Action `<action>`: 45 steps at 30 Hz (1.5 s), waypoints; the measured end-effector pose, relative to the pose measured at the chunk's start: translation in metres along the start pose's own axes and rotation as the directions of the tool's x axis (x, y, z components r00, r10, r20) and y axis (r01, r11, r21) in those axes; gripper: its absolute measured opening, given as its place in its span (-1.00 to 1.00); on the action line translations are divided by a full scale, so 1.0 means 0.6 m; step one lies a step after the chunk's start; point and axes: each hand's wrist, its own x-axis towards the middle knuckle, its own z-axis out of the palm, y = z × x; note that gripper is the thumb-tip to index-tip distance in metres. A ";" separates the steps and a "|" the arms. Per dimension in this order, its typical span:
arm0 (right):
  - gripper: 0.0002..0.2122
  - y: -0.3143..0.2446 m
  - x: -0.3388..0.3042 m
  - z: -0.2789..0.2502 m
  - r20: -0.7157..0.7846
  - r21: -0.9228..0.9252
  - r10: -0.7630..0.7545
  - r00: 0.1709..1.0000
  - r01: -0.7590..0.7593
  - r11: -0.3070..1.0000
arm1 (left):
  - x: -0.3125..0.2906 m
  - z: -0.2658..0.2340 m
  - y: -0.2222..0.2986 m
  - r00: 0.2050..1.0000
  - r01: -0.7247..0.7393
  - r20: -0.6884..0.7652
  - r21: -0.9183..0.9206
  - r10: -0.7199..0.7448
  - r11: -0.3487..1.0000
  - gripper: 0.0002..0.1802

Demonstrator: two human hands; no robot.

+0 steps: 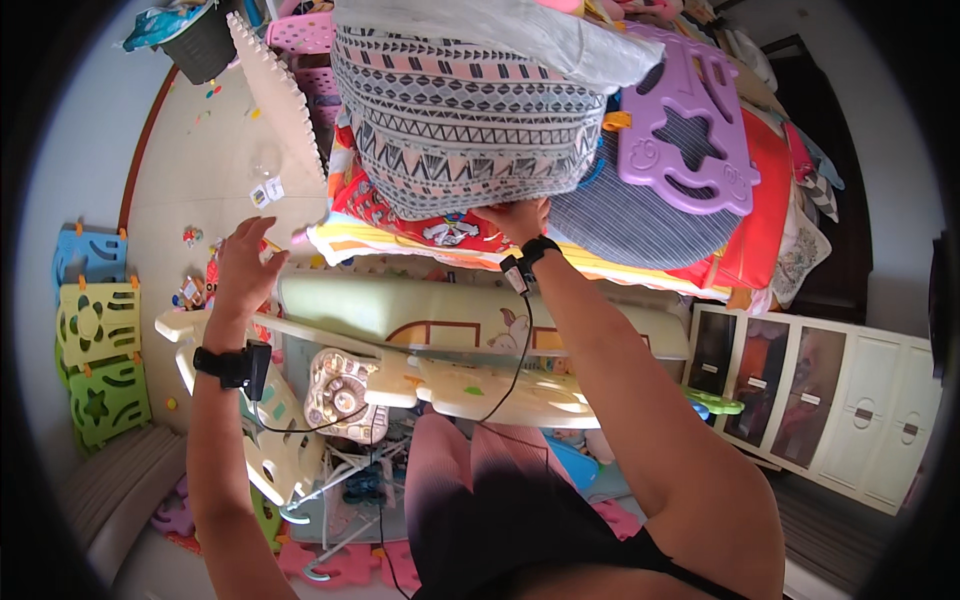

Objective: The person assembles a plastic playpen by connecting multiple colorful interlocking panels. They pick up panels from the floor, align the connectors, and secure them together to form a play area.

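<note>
A large bulging cloth bundle with a grey, black and pale pink geometric print sits on the bed. My right hand is closed at its lower edge, with the fingertips partly hidden by the cloth. To the left, my left hand is raised over the floor with fingers spread, holding nothing. Under the bundle lies red printed fabric. A grey striped cushion is to its right, with a purple plastic panel with a star cutout on top. White plastic sheeting covers the bundle's far side.
Before my legs stand a cream folding rail and a rolled pale green mat. A beige toy is near my left forearm. Coloured fence panels line the left wall; a white cabinet stands right. Cables hang from both wrists.
</note>
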 end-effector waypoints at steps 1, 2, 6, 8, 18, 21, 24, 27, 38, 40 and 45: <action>0.25 0.024 0.031 0.003 0.106 -0.095 -0.148 0.983 0.158 0.983 | 0.030 0.004 0.004 1.000 -0.027 0.006 -0.062 0.028 0.998 -0.44; 0.14 0.049 0.072 0.007 0.185 0.343 -0.261 0.947 0.187 0.921 | 0.064 0.006 -0.001 0.998 -0.056 -0.001 -0.116 0.056 0.992 -0.45; -0.19 0.061 0.120 0.019 -0.073 -0.809 -0.681 0.728 0.356 0.468 | 0.187 -0.003 0.031 0.997 -0.079 0.019 -0.040 0.080 0.996 -0.42; -0.25 0.048 0.132 0.018 0.267 -0.250 -0.102 0.958 0.171 0.953 | 0.251 -0.014 0.002 0.988 -0.126 -0.087 0.047 0.129 0.991 -0.42; -0.21 0.047 0.133 0.051 0.102 -0.382 -0.083 0.991 0.117 0.917 | 0.576 -0.143 0.114 0.958 -0.219 -0.198 -0.049 0.205 0.975 -0.33; -0.22 0.034 0.134 0.057 0.091 -0.374 -0.083 0.992 0.111 0.921 | 0.658 -0.193 0.159 0.957 -0.260 -0.118 0.064 0.266 0.964 -0.28; -0.22 0.028 0.138 0.057 0.097 -0.367 -0.087 0.992 0.117 0.923 | 0.732 -0.229 0.189 0.977 -0.212 0.012 -0.117 0.215 0.970 -0.31; -0.22 0.022 0.148 0.053 0.087 -0.352 -0.088 0.992 0.114 0.929 | 0.808 -0.255 0.224 0.961 -0.245 0.115 -0.074 0.253 0.967 -0.32; -0.24 0.013 0.138 0.034 0.092 -0.319 -0.119 0.989 0.143 0.937 | 0.997 -0.203 0.306 0.945 -0.249 0.260 0.175 0.200 0.952 -0.33; -0.24 0.018 0.140 0.028 0.093 -0.318 -0.121 0.988 0.145 0.937 | 1.006 -0.188 0.324 0.951 -0.198 0.268 0.139 0.156 0.970 -0.30; -0.25 0.013 0.141 0.017 0.100 -0.305 -0.156 0.983 0.180 0.935 | 1.057 -0.143 0.292 0.953 -0.111 0.242 -0.277 0.181 0.954 -0.28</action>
